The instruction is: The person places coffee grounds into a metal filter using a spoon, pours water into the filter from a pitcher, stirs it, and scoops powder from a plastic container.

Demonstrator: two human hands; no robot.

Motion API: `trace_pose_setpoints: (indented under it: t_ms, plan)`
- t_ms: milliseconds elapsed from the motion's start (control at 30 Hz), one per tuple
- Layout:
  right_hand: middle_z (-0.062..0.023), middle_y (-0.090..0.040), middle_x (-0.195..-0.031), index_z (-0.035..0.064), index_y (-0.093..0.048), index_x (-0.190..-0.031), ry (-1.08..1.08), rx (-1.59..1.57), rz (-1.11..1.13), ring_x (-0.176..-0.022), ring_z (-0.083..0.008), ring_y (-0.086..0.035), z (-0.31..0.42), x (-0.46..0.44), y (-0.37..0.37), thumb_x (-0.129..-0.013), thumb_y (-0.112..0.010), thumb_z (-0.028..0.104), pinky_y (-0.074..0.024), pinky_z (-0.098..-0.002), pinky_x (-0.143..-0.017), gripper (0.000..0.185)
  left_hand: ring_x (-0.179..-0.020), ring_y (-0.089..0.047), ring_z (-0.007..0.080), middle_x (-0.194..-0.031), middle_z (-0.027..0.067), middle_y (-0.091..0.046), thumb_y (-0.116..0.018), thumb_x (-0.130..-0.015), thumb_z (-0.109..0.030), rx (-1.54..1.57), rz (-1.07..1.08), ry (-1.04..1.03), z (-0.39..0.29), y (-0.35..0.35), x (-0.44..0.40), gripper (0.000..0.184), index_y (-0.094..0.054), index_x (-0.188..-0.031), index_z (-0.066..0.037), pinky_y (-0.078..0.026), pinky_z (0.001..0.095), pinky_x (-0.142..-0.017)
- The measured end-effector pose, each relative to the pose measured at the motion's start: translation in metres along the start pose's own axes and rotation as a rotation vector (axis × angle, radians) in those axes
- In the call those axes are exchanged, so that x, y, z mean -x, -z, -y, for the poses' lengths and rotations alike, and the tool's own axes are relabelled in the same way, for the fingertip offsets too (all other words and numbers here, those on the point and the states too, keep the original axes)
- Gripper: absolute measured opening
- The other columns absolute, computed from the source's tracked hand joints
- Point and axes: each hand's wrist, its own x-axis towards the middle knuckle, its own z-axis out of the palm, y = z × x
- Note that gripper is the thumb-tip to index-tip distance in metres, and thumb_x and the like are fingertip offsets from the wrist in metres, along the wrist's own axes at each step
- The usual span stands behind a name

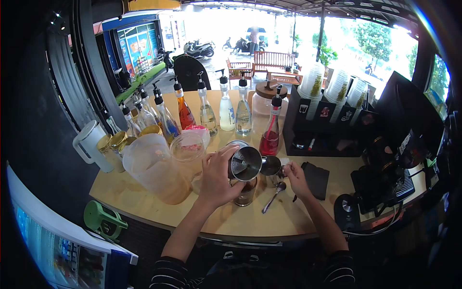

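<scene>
My left hand [219, 176] is wrapped round a metal cup [246, 164], tilted so that its open mouth faces me. Close to its right, my right hand [296, 178] grips the handle of a small dark metal jug [271, 165]. Below the tilted cup, a glass [246, 195] with dark contents stands on the table. A spoon [274, 196] lies to the right of the glass. Whether anything flows between the vessels cannot be made out.
Several pump bottles [208, 115] line the back of the wooden table [231, 222]. A large clear pitcher [154, 166] stands left. At right are a black cup rack [320, 135], a dark cloth [315, 180] and a black device [346, 212].
</scene>
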Motion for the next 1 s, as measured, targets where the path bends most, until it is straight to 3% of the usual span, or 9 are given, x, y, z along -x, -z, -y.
trace_pose_setpoints:
  t_ms: [100, 367, 467, 567, 633, 733, 800, 1000]
  plan:
    - [0.0029, -0.050, -0.077, 0.0043, -0.049, -0.088, 0.067, 0.022, 0.000, -0.072, -0.0034, -0.045, 0.020, -0.003, 0.003, -0.097, -0.050, 0.012, -0.0392, -0.0210, -0.067, 0.012, -0.114, -0.051, 0.0240, -0.125, 0.0084, -0.054, -0.078, -0.060, -0.023, -0.015, -0.022, -0.007, 0.001, 0.000, 0.000, 0.076, -0.044, -0.127, -0.009, -0.030, 0.0411, -0.097]
    - [0.0059, -0.048, -0.073, 0.0077, -0.047, -0.084, 0.162, 0.020, -0.011, -0.069, -0.0015, -0.042, 0.113, -0.011, 0.007, -0.095, -0.056, 0.014, -0.0347, -0.0184, -0.063, 0.016, -0.108, -0.055, 0.0217, -0.119, 0.0058, -0.057, -0.083, -0.058, -0.032, -0.158, -0.072, -0.051, 0.000, -0.004, -0.003, 0.076, -0.050, -0.123, -0.010, -0.032, 0.0419, -0.093]
    - [0.0072, -0.041, -0.071, 0.0062, -0.048, -0.081, 0.184, 0.058, -0.010, -0.062, 0.0009, -0.033, 0.140, -0.017, 0.007, -0.093, -0.059, 0.015, -0.0280, -0.0173, -0.053, 0.019, -0.108, -0.055, 0.0201, -0.120, 0.0036, -0.057, -0.083, -0.057, -0.031, -0.219, -0.088, -0.083, -0.001, -0.006, -0.004, 0.075, -0.051, -0.123, -0.012, -0.032, 0.0412, -0.093]
    - [0.0072, -0.041, -0.071, 0.0059, -0.047, -0.081, 0.123, 0.077, 0.021, -0.063, 0.0013, -0.034, 0.172, -0.016, 0.000, -0.093, -0.059, 0.014, -0.0288, -0.0172, -0.054, 0.018, -0.108, -0.055, 0.0187, -0.120, 0.0018, -0.056, -0.083, -0.056, -0.031, -0.261, -0.089, -0.083, -0.001, -0.008, -0.003, 0.075, -0.052, -0.122, -0.012, -0.032, 0.0404, -0.092]
    - [0.0070, -0.042, -0.071, 0.0056, -0.046, -0.081, 0.108, 0.069, 0.029, -0.064, 0.0022, -0.036, 0.183, -0.018, -0.005, -0.091, -0.061, 0.010, -0.0317, -0.0162, -0.055, 0.019, -0.110, -0.055, 0.0158, -0.121, 0.0001, -0.056, -0.079, -0.063, -0.030, -0.273, -0.093, -0.072, -0.001, -0.009, -0.004, 0.067, -0.052, -0.123, -0.014, -0.031, 0.0394, -0.090]
    - [0.0068, -0.042, -0.071, 0.0056, -0.045, -0.080, 0.103, 0.028, 0.074, -0.065, 0.0027, -0.038, 0.190, -0.023, -0.011, -0.089, -0.063, 0.006, -0.0351, -0.0152, -0.056, 0.020, -0.108, -0.055, 0.0158, -0.119, -0.0003, -0.056, -0.078, -0.064, -0.031, -0.284, -0.113, -0.072, -0.001, -0.011, -0.005, 0.065, -0.053, -0.121, -0.014, -0.032, 0.0393, -0.089]
    - [0.0063, -0.044, -0.071, 0.0052, -0.043, -0.079, 0.148, 0.171, 0.111, -0.065, 0.0030, -0.040, 0.193, -0.026, -0.013, -0.087, -0.065, 0.004, -0.0367, -0.0145, -0.057, 0.023, -0.107, -0.055, 0.0158, -0.118, -0.0004, -0.057, -0.078, -0.063, -0.032, -0.284, -0.127, -0.073, -0.001, -0.012, -0.005, 0.064, -0.054, -0.120, -0.014, -0.032, 0.0392, -0.088]
    - [0.0050, -0.044, -0.069, 0.0025, -0.042, -0.077, 0.146, 0.282, 0.116, -0.063, 0.0012, -0.035, 0.201, -0.033, -0.024, -0.083, -0.067, 0.004, -0.0335, -0.0176, -0.053, 0.026, -0.103, -0.055, 0.0159, -0.114, -0.0010, -0.057, -0.078, -0.060, -0.032, -0.275, -0.137, -0.059, 0.000, -0.011, -0.006, 0.065, -0.056, -0.118, -0.015, -0.031, 0.0388, -0.087]
